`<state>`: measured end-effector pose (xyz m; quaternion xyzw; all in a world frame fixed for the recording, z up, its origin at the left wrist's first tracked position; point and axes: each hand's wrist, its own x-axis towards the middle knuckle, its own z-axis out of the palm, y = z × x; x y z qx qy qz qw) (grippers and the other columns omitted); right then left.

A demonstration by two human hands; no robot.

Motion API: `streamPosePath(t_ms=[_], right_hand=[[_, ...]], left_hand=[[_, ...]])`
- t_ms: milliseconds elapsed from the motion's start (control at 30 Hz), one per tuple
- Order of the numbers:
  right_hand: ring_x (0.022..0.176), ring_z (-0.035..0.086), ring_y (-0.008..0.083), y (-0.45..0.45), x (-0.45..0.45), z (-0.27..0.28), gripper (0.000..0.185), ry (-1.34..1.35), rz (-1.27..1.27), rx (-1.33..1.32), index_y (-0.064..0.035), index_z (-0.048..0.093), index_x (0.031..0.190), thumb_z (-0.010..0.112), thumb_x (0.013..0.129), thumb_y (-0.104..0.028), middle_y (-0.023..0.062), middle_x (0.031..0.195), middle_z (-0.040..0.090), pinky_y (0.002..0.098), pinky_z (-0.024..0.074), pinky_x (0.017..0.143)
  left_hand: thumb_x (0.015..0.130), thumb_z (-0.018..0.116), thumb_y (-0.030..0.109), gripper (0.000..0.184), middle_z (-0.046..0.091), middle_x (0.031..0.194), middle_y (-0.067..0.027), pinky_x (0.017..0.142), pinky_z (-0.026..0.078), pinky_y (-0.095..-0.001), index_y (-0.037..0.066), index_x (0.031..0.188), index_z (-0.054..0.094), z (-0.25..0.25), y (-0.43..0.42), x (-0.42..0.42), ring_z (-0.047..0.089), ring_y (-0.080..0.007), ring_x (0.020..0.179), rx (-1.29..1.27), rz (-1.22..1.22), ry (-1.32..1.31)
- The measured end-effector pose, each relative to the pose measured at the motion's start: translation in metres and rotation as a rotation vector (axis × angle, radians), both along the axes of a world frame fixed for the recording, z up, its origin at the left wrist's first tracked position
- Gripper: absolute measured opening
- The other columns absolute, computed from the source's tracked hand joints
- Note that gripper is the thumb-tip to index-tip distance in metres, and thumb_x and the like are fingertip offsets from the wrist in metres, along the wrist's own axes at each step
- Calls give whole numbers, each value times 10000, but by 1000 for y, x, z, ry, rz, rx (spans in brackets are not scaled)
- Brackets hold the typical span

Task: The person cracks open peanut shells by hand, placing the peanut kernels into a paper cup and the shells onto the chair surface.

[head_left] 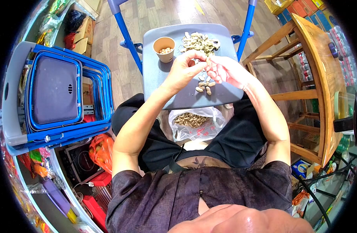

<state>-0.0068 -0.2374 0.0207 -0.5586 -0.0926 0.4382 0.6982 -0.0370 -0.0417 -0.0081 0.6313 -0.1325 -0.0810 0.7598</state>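
Above the grey seat of a folding chair, my two hands meet at the fingertips. My left hand is closed in a pinch on a peanut, mostly hidden by the fingers. From the other side, my right hand has its fingers curled in and touching the same peanut. Several whole peanuts lie on the seat just below my hands. Behind them is a heap of empty peanut shells. A paper cup with shelled peanuts in it stands upright at the seat's back left.
Between my knees sits a clear plastic bag of unshelled peanuts. Folded blue chairs lean at left, near an orange bag. A wooden table or stool stands close at right. Shelves with packaged goods line both sides.
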Motion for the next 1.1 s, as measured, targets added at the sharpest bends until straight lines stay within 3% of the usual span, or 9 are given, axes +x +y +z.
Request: streamPosePath(t_ms=[33, 100, 200, 467, 600, 933, 1100], right_hand=[[605, 467, 91, -1, 0, 0, 373, -5, 4, 11, -91, 586, 876, 474, 965, -435, -9, 678, 512, 214, 375, 547], [601, 464, 95, -1, 0, -2, 373, -9, 7, 22, -88, 585, 872, 477, 965, -433, -7, 677, 511, 214, 373, 544], [595, 454, 97, -2, 0, -6, 377, -38, 40, 26, -77, 576, 854, 484, 963, -426, -9, 660, 496, 210, 369, 537], [574, 394, 83, -3, -1, -1, 384, 203, 58, 69, -53, 538, 820, 509, 947, -414, -21, 611, 423, 210, 297, 505], [574, 395, 85, -1, -3, -2, 383, 211, 59, 94, -52, 539, 822, 514, 935, -417, -18, 614, 424, 212, 289, 499], [587, 442, 102, -1, -2, -9, 340, 133, 70, 157, -62, 541, 804, 470, 907, -378, 4, 654, 483, 223, 307, 496], [573, 439, 97, -3, 0, -10, 307, 128, 78, 126, -68, 535, 821, 442, 904, -349, -3, 659, 489, 225, 312, 497]], left_hand=[[885, 655, 122, 158, 640, 875, 16, 556, 395, -165, 65, 1028, 626, -1, 0, 0, 513, -7, 689, 0, 0, 1], [857, 666, 76, 115, 637, 884, 9, 675, 451, -201, 34, 961, 638, -2, -1, 0, 549, -47, 760, 41, 21, -7], [862, 665, 91, 105, 643, 888, 11, 693, 457, -208, 21, 940, 653, -14, 0, 5, 557, -47, 786, 96, -49, -54], [894, 633, 132, 160, 657, 869, -7, 724, 470, -240, -1, 972, 674, 12, 4, -2, 574, -66, 801, 93, -159, 47], [916, 597, 98, 127, 640, 837, -14, 714, 464, -225, -10, 947, 656, 0, 1, 1, 565, -81, 757, 122, -107, -167], [902, 598, 53, 93, 638, 838, -30, 732, 475, -231, -23, 914, 651, 0, -8, -6, 585, -94, 784, 94, 16, -126], [887, 615, 61, 95, 639, 841, -28, 709, 473, -229, -23, 902, 657, 0, -5, -4, 581, -83, 781, 282, 4, -207]])
